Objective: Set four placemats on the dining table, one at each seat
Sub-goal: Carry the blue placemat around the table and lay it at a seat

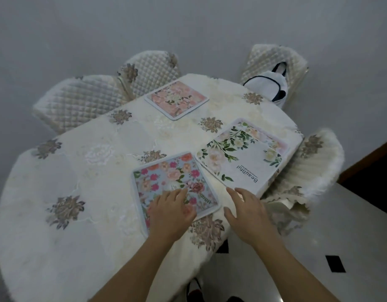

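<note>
The oval dining table point(57, 236), covered with a cream embroidered cloth, carried three placemats in plain sight. A pink floral placemat point(176, 99) lay flat at the far edge, in front of a quilted chair point(151, 70). A blue floral placemat point(166, 177) lay at the near edge in front of the person. The left hand point(170, 212) rested flat on its near corner, fingers straight and close together, pressing it to the cloth. Just beside it to the right, a white placemat with green leaves point(240, 158) sat near the fluffy-covered chair point(314, 158), its near corner overhanging the table edge. A pink-rimmed edge point(283, 144) showed from beneath its far side, and it looked like a fourth mat stacked under the white one, though little of it was exposed. The right hand point(246, 212) was spread and relaxed, holding nothing, close to the near corner of the white mat; whether it touched the cloth could not be told. A white bag with dark trim point(266, 83) sat on the chair at the far right. By this layout the task seemed roughly half done, with two seats served. The stacked pair apparently had yet to be separated, and the long left side of the table had no mat.
</note>
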